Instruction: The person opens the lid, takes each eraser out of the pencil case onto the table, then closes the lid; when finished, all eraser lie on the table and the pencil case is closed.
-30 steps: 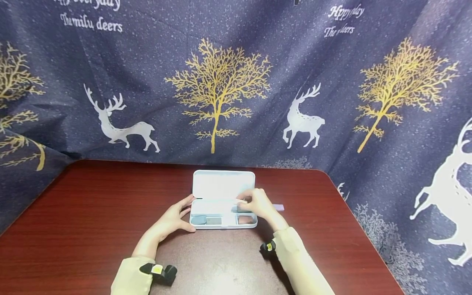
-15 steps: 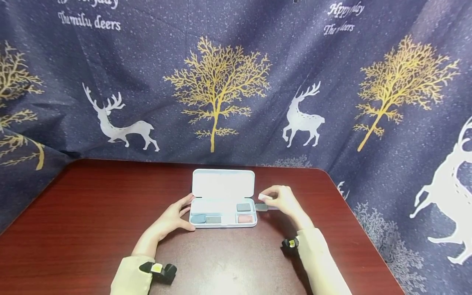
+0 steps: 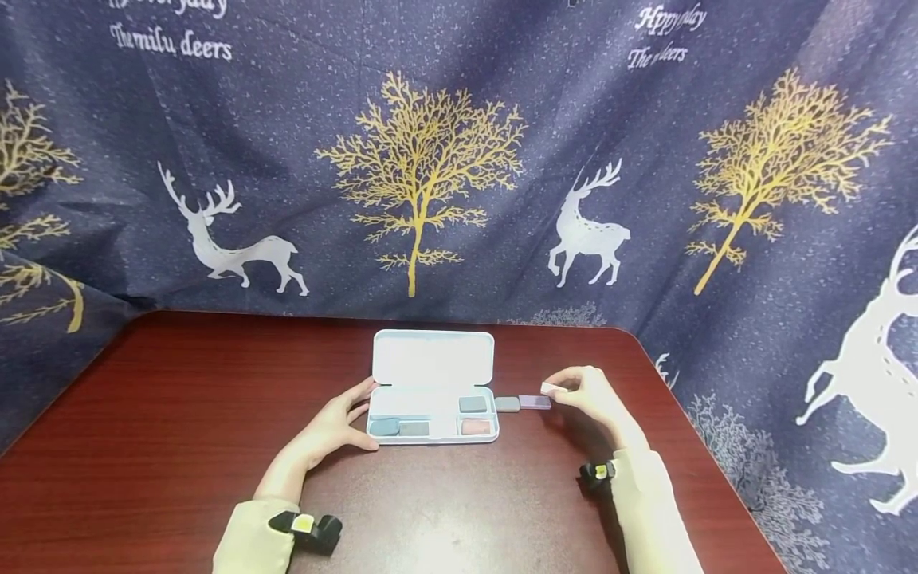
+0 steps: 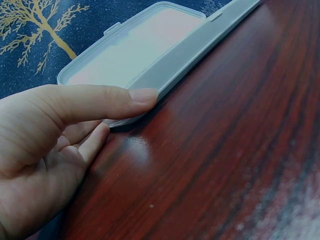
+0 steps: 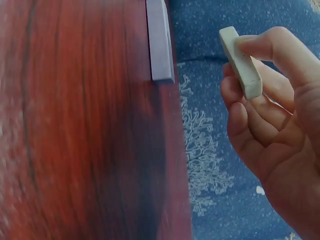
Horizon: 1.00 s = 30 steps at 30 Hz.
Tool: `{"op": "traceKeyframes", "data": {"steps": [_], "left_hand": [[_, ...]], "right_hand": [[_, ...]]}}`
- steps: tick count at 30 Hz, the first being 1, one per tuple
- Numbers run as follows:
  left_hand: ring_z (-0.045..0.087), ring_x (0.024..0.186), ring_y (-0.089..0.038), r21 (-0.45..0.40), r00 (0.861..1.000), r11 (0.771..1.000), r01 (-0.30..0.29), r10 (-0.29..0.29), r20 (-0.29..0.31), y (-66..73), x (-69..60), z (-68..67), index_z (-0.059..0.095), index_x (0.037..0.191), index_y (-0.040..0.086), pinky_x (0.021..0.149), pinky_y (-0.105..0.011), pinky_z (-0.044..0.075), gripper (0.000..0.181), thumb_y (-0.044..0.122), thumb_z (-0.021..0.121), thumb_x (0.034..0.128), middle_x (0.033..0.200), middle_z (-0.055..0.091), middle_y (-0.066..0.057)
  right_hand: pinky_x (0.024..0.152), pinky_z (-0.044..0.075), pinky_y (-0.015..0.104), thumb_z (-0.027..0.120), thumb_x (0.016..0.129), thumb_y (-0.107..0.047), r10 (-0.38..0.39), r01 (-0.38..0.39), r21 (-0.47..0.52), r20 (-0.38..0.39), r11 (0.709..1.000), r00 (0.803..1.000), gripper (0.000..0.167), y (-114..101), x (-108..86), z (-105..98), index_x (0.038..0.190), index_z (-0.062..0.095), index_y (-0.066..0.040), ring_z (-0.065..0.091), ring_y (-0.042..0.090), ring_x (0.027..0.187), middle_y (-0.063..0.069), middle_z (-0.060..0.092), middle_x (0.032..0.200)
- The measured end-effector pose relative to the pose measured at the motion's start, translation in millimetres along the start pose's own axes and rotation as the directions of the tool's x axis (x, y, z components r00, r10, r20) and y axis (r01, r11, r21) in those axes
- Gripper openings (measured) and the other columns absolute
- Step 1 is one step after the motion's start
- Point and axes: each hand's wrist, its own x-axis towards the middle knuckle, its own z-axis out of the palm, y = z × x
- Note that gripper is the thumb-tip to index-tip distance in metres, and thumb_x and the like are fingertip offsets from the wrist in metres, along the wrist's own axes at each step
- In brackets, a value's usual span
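Note:
An open pale-blue pencil case lies on the table with its lid raised. My left hand grips its left end; the left wrist view shows the thumb against the front wall. Inside are a blue eraser, a grey one, a dark one and a pink one. Right of the case, my right hand pinches a white eraser between thumb and fingers, held above the table. Below and left of it, a purple eraser lies end to end with a grey-green eraser.
The reddish-brown wooden table extends around the case. Its right edge lies beyond my right hand. Behind hangs a dark blue cloth printed with trees and deer. A black strap mount sits on my left wrist.
My right hand has taken the white eraser out of the case and carried it right, past the grey-green and purple erasers. My left hand has stayed at the case's left end.

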Motion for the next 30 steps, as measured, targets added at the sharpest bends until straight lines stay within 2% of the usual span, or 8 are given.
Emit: {"op": "traceKeyframes", "data": {"steps": [4,11,20,23,30], "left_hand": [[0.028,0.143,-0.046,-0.003,1.000,1.000,0.005,-0.005,0.000,0.7,0.0,0.3,0.016,0.152,-0.009,0.114,-0.039,0.039,0.113,-0.008,0.083,0.0611,0.154,0.024,-0.033],[0.028,0.143,-0.046,-0.001,1.000,1.000,0.009,-0.009,0.001,1.6,-0.2,0.4,0.016,0.152,-0.009,0.113,-0.038,0.041,0.113,-0.008,0.083,0.0612,0.155,0.022,-0.033],[0.029,0.143,-0.046,-0.012,1.000,1.000,0.019,-0.019,0.008,1.0,-0.6,0.5,0.015,0.153,-0.007,0.111,-0.036,0.045,0.115,-0.009,0.083,0.0614,0.156,0.021,-0.033],[0.028,0.143,-0.046,-0.015,1.000,1.000,0.014,-0.013,0.007,0.7,-0.7,0.4,0.015,0.153,-0.007,0.111,-0.037,0.044,0.114,-0.008,0.083,0.0614,0.156,0.021,-0.033],[0.028,0.143,-0.046,-0.020,1.000,1.000,0.003,-0.003,0.011,0.7,-1.2,0.0,0.014,0.153,-0.008,0.111,-0.037,0.044,0.114,-0.008,0.083,0.0619,0.156,0.020,-0.033]], "right_hand": [[0.064,0.056,0.019,0.076,0.083,-0.021,-0.001,0.002,-0.015,0.021,1.000,1.000,0.017,3,-2.5,-3,0.094,0.077,-0.009,0.066,0.014,0.068,0.005,0.075,0.083],[0.072,0.056,0.018,0.075,0.085,-0.025,-0.035,0.037,-0.099,0.024,0.994,0.999,0.019,12,-3.1,-8,0.095,0.077,-0.010,0.066,0.006,0.075,0.002,0.075,0.087],[0.077,0.058,0.025,0.076,0.084,-0.026,-0.101,0.112,-0.231,0.059,0.967,0.993,0.017,27,-3.0,-13,0.093,0.079,-0.012,0.065,0.002,0.080,-0.003,0.076,0.085],[0.079,0.059,0.026,0.076,0.084,-0.027,-0.100,0.111,-0.238,0.061,0.965,0.993,0.016,29,-3.1,-13,0.092,0.079,-0.013,0.066,0.002,0.082,-0.004,0.076,0.085],[0.077,0.058,0.026,0.075,0.084,-0.024,-0.140,0.161,-0.240,0.104,0.957,0.985,0.014,34,-2.5,-13,0.091,0.078,-0.012,0.064,0.002,0.082,-0.002,0.076,0.085]]}}
